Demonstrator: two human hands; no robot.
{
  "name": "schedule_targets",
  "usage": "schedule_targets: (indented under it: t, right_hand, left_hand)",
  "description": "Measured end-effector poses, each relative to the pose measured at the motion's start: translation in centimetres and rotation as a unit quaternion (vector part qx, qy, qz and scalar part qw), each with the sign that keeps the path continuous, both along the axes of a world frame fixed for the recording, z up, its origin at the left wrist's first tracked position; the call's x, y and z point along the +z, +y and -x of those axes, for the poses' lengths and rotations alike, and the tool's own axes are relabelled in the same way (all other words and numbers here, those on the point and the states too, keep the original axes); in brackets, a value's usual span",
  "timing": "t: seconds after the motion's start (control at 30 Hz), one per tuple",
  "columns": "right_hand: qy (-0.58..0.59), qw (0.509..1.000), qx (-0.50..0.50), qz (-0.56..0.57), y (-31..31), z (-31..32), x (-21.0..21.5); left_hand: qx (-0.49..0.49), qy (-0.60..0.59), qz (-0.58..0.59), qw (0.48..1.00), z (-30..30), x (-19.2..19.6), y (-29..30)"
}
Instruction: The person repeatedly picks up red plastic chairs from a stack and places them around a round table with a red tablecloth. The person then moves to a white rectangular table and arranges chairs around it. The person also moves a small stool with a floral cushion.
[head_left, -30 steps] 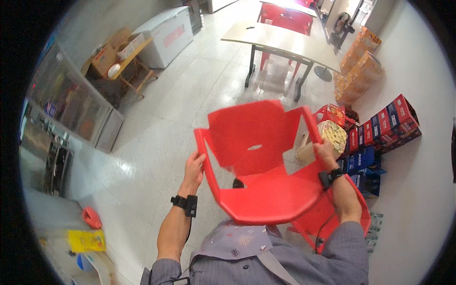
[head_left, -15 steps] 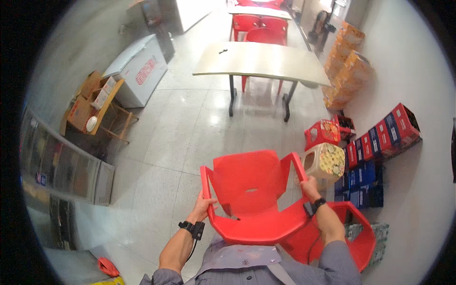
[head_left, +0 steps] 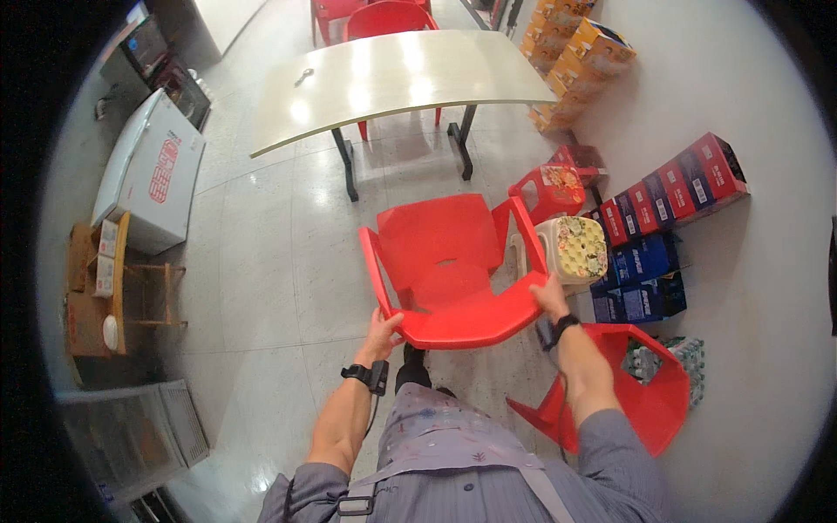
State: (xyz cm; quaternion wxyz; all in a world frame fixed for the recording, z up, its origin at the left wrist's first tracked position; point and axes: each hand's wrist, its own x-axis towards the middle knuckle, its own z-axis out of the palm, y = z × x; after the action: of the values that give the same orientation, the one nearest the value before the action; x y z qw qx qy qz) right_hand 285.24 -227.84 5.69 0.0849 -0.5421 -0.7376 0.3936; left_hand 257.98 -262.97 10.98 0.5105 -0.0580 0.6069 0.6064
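Observation:
A red plastic armchair (head_left: 445, 329) is held in front of my body, its seat facing away from me. My left hand (head_left: 380, 335) grips its near left corner, with the fingers closed on the edge. On the other side, my right hand (head_left: 549, 298) is closed around the right arm of the chair near the backrest. Black straps with small devices circle both wrists. Just beyond the chair's right arm is a cream stool (head_left: 573, 251) with a flowered yellow top. A second red chair (head_left: 641, 397) stands beside my right forearm.
Ahead is a pale table (head_left: 401, 74) with a small object on it and red chairs (head_left: 392, 17) behind. Red and blue cartons (head_left: 667, 196) and orange boxes (head_left: 588, 61) line the right wall. A white chest freezer (head_left: 153, 174) and a wooden stand (head_left: 120, 279) are at left.
The chair has moved forward, away from my body, with both hands still on it. My view has shifted, bringing the table closer, and my feet now show below the chair.

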Motion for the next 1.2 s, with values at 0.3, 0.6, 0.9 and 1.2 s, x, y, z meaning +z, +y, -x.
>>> schedule_targets:
  t: [0.3, 0.6, 0.9, 1.2]
  right_hand:
    - [0.27, 0.905, -0.302, 0.133, -12.4, 1.7, 3.1]
    - [0.208, 0.946, -0.129, 0.213, -4.8, 6.2, 9.9]
    - [-0.139, 0.974, 0.05, 0.171, -24.4, -14.0, 4.3]
    - [-0.146, 0.919, -0.143, 0.336, -40.2, -30.2, 2.3]
  left_hand:
    - [0.068, -0.189, -0.056, 0.978, 0.0, 0.1, 1.7]
    - [0.138, -0.143, -0.163, 0.966, 5.6, -2.0, 15.8]
    - [0.149, -0.126, -0.2, 0.96, 15.0, -3.4, 24.3]
    - [0.114, -0.125, -0.189, 0.967, 15.0, -1.0, 24.4]
